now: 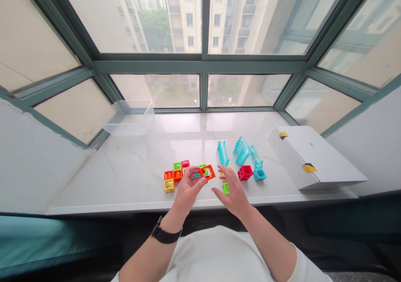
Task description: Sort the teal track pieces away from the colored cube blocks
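Note:
My left hand [187,186] is raised over the white sill and pinches an orange square block frame [207,172] between thumb and fingertips. My right hand [231,192] hovers just to the right with fingers spread, holding nothing, right over a small green block [226,188]. Left of my hands lies a joined cluster of coloured cube blocks [174,176] in yellow, orange, green and red. A red cube [244,172] and a blue cube [260,174] rest to the right. Behind them stand several clear turquoise ribbed track pieces [241,150].
A white cardboard box [313,156] with yellow-black tape lies at the right end of the sill. A clear plastic bin [130,117] sits at the back left by the window. Window frames enclose the sill on three sides. A black watch is on my left wrist.

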A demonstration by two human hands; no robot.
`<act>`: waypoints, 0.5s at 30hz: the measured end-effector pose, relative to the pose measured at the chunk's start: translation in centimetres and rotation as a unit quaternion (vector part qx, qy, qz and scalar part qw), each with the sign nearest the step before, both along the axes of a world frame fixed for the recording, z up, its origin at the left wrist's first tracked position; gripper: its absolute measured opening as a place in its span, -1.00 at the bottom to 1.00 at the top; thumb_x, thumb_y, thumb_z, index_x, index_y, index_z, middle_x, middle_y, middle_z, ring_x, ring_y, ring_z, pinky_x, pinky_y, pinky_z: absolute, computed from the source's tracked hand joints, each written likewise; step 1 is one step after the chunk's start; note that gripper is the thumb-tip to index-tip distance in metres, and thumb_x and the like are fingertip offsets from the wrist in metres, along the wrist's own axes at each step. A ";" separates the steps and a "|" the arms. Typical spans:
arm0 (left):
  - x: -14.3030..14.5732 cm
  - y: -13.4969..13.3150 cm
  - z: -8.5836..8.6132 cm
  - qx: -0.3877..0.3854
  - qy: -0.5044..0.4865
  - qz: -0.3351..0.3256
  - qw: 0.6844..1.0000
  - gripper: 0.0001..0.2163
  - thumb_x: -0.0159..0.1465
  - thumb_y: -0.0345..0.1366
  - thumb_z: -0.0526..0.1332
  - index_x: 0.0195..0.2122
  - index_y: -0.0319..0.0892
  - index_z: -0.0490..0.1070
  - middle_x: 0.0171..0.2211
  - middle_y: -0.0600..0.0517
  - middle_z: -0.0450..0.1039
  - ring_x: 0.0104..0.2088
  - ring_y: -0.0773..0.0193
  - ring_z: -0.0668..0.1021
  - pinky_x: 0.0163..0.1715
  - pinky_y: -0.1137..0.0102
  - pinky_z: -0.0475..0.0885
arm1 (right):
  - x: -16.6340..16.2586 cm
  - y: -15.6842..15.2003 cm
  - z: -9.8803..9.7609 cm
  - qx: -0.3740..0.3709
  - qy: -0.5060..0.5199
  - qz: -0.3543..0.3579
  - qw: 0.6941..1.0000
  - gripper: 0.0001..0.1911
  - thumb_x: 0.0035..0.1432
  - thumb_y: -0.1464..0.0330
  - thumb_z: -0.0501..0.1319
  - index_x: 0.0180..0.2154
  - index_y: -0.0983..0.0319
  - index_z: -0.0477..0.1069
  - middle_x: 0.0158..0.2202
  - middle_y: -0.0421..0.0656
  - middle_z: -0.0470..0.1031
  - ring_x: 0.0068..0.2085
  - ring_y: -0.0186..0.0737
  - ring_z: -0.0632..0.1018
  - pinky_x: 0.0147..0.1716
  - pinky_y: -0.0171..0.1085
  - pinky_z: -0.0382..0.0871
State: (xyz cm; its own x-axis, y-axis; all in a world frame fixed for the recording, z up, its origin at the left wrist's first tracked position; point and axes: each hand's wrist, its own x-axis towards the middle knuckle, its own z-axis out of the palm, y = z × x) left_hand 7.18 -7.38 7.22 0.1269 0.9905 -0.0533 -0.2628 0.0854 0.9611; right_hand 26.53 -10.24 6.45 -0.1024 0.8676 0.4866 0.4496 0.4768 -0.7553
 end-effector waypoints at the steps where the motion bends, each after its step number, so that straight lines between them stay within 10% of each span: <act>1: 0.2 -0.1 0.1 -0.008 -0.014 -0.010 1.000 -0.58 0.24 -0.13 0.46 0.03 -0.07 0.36 0.04 -0.01 0.43 -0.07 0.21 0.65 0.01 0.20 0.62 | -0.1 0.1 0.0 0.001 -0.009 0.002 1.000 -0.25 0.33 0.23 0.32 0.44 0.02 0.09 0.33 0.02 0.32 0.25 0.08 0.48 0.09 0.05 0.59; 15: 2.1 0.0 -1.3 0.000 0.009 -0.091 0.996 -0.62 0.30 -0.09 0.40 0.05 -0.08 0.36 0.07 -0.06 0.48 -0.03 0.17 0.64 -0.01 0.23 0.59 | 0.5 1.2 -0.2 0.042 -0.058 -0.037 0.997 -0.26 0.25 0.39 0.30 0.40 0.06 0.18 0.24 -0.03 0.47 0.24 0.04 0.51 0.23 0.05 0.47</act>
